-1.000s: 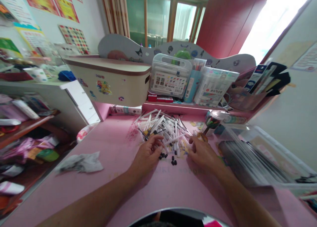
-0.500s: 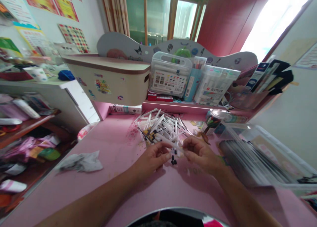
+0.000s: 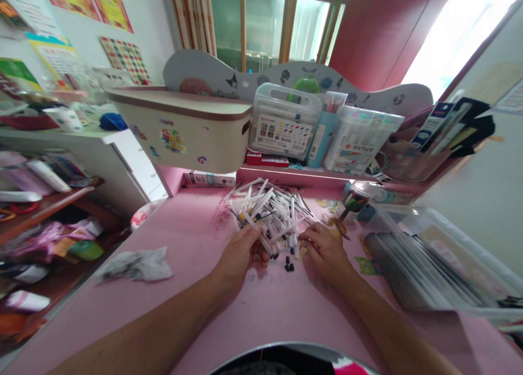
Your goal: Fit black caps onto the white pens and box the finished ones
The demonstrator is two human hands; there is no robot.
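Left hand (image 3: 241, 250) pinches a thin white pen barrel (image 3: 257, 236) at the near edge of the pen pile (image 3: 272, 209) on the pink desk (image 3: 183, 239); right hand (image 3: 322, 247) curls half-closed over neighbouring barrels, whether gripping I cannot tell; light, stiff, slippery-looking tubes, best taken mid-shaft; loose black caps (image 3: 289, 265) lie between.

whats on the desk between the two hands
In the head view, loose small black caps and white pen tubes lie between the left hand and right hand.

Two bare forearms, no sleeves, left hand (image 3: 241, 252), right hand (image 3: 324, 249)
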